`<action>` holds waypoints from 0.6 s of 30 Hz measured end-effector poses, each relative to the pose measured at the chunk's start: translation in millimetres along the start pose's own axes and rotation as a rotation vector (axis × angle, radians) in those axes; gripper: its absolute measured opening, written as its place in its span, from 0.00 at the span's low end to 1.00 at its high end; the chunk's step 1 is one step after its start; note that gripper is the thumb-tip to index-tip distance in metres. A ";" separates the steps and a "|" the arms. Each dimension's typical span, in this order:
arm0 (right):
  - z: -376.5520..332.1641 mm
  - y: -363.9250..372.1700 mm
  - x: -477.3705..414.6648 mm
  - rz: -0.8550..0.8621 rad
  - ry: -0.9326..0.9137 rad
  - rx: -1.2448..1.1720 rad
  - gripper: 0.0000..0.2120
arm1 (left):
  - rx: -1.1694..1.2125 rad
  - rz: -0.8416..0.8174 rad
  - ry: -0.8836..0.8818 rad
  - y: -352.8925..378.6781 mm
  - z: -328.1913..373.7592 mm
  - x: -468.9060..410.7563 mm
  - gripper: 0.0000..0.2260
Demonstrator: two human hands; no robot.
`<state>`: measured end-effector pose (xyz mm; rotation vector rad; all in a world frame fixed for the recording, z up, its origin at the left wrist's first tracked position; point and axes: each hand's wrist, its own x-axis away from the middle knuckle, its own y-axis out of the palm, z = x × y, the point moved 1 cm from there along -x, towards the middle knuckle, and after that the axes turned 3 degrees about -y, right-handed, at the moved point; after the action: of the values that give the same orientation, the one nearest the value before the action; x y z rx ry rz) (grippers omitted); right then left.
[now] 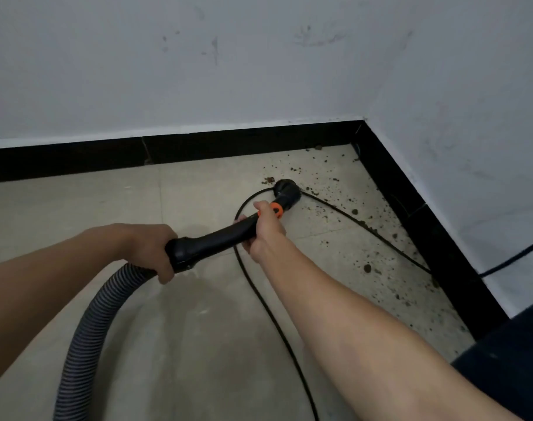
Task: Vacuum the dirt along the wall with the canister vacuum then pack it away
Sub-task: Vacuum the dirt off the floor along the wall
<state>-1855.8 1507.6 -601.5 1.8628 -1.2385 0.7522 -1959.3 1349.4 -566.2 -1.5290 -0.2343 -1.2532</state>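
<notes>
A black vacuum wand (pixel 216 238) with an orange collar (pixel 276 209) ends in a round black brush nozzle (pixel 286 189) set on the tiled floor near the room's corner. My left hand (pixel 151 247) grips the wand's rear end where the ribbed grey hose (pixel 89 320) joins it. My right hand (pixel 266 230) grips the wand just behind the orange collar. Brown dirt crumbs (pixel 365 267) lie scattered along the right wall's black baseboard and in the corner, around and beyond the nozzle. The canister is out of view.
A black power cord (pixel 268 311) loops on the floor under the wand and runs along the right baseboard (pixel 441 250) and up the wall. The back wall's baseboard (pixel 168 153) is to the left. A dark object (pixel 514 360) sits at the lower right.
</notes>
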 end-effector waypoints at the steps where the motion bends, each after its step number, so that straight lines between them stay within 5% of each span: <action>1: -0.3 -0.2 0.1 -0.001 0.003 0.009 0.15 | -0.012 -0.001 -0.001 -1.5 0.2 0.7 0.16; 10: 65.3 -50.4 37.0 0.124 0.129 0.027 0.14 | -0.370 -0.040 -0.080 7.1 -8.5 3.8 0.19; 18: -12.1 -38.3 10.0 0.040 0.011 -0.008 0.14 | -0.061 0.004 0.057 -5.1 31.7 -3.3 0.15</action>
<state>-1817.2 1522.1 -597.3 1.8302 -1.2736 0.7768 -1946.1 1378.4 -560.9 -1.5425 -0.1575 -1.3095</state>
